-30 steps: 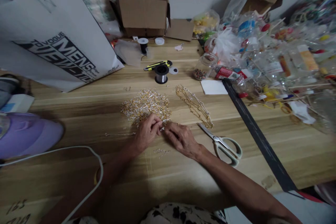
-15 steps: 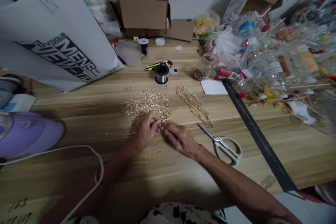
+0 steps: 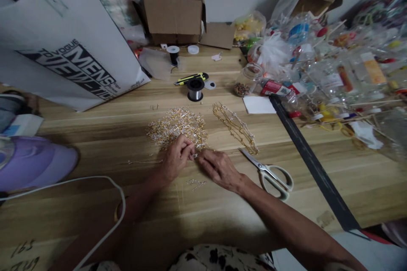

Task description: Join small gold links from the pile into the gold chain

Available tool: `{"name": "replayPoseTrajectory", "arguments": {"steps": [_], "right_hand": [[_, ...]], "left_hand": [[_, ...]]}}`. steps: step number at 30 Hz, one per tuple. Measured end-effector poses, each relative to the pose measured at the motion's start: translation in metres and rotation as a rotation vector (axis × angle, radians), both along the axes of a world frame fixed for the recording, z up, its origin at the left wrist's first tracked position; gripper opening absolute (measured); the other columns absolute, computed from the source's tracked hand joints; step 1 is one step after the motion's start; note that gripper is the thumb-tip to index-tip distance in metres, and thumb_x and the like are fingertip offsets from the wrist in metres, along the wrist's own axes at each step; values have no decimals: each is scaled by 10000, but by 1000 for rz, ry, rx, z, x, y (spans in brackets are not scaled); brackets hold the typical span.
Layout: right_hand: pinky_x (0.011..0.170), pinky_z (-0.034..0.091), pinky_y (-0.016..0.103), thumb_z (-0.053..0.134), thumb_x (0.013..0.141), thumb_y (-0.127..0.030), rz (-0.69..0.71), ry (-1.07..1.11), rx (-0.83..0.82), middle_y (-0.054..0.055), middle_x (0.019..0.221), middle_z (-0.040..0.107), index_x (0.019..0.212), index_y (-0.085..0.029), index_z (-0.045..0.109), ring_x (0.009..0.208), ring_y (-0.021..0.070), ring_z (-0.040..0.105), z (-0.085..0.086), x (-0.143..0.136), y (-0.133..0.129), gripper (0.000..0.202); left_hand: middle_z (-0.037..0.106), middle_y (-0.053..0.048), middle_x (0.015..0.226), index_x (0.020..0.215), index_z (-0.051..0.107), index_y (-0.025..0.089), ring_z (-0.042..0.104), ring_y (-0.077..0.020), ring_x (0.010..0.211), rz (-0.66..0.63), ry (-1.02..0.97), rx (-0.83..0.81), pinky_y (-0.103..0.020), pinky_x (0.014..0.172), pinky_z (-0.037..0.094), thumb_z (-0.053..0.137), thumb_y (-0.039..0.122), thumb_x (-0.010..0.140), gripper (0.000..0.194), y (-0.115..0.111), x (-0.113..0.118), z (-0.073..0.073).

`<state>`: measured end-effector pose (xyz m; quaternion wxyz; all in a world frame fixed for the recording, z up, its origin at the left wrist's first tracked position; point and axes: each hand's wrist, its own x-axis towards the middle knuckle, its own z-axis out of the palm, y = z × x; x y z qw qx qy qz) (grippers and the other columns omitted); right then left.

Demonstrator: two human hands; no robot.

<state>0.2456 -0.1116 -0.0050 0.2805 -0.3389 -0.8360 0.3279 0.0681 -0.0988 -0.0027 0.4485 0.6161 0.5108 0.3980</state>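
Observation:
My left hand [image 3: 178, 156] and my right hand [image 3: 221, 169] meet over the table, fingers pinched. Between their fingertips sits a small silvery chain piece [image 3: 195, 156], its details too small to make out. From beneath my left hand a thin chain [image 3: 144, 161] runs out to the left. Just beyond the hands lies a heap of gold and silver chain pieces [image 3: 178, 125]. Short silver chain lengths [image 3: 197, 184] rest on the wood in front of them. Right of the heap, gold and silver necklaces [image 3: 237, 129] are laid out, and scissors [image 3: 270, 173] lie beside my right forearm.
Farther back are a wire spool [image 3: 195, 90], a yellow utility knife [image 3: 191, 78], a black thread spool [image 3: 173, 56] and a bead jar [image 3: 248, 79]. A cardboard box [image 3: 173, 15] stands behind. Plastic bottles [image 3: 330, 74] crowd the right. A white cable [image 3: 122, 197] crosses my left forearm.
The hands stay almost in place, with the fingertips shifting only very slightly at the small chain piece. The whole view has tilted a little.

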Motion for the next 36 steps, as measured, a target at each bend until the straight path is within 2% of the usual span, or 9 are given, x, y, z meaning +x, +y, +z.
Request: {"name": "replayPoseTrajectory", "arguments": {"steps": [4,13,17,21,26,32,36], "right_hand": [[603,378,243,385,941,-197,-35,36,-24,6,682,528,819,-194,500,597,134,468,-1,0,0,168],[585,382,219,432,929,-244,-161,151,-100,-7,687,527,866,-181,538,580,111,460,-9,0,0,138],[591,381,218,441,923,-246,-180,173,-124,-14,680,517,873,-177,539,585,109,458,-11,1,1,129],[585,375,212,448,920,-249,-192,186,-145,-20,677,520,883,-176,539,583,106,459,-11,1,2,122],[560,353,210,458,922,-256,-232,201,-168,-22,674,523,876,-173,530,565,100,443,-9,1,2,119],[599,376,219,450,931,-279,-237,236,-200,-1,725,554,849,-172,534,628,113,486,-8,0,3,158],[594,375,220,459,924,-287,-244,255,-222,-1,713,544,835,-170,538,627,115,480,-9,-1,4,168]], "left_hand": [[587,25,617,759,496,178,573,-102,542,-13,-81,-42,-221,548,479,527,270,852,134,1,-2,1],[590,8,653,790,554,158,545,-96,534,-145,-236,-167,-220,528,466,516,399,872,258,4,-6,0],[606,0,674,773,578,153,551,-97,577,-132,-240,-182,-213,554,461,561,375,845,234,5,-7,3],[628,5,699,853,597,157,572,-104,610,-142,-236,-240,-212,567,465,680,306,745,202,5,-8,6],[660,-25,789,885,614,149,627,-135,742,-185,-235,-251,-261,707,504,752,211,648,281,6,-9,6],[658,-28,781,774,608,134,629,-137,758,-208,-186,-279,-274,758,505,735,204,656,187,8,-9,4],[651,-21,778,792,604,136,625,-137,766,-175,-202,-250,-279,768,505,729,186,657,190,8,-10,3]]}}
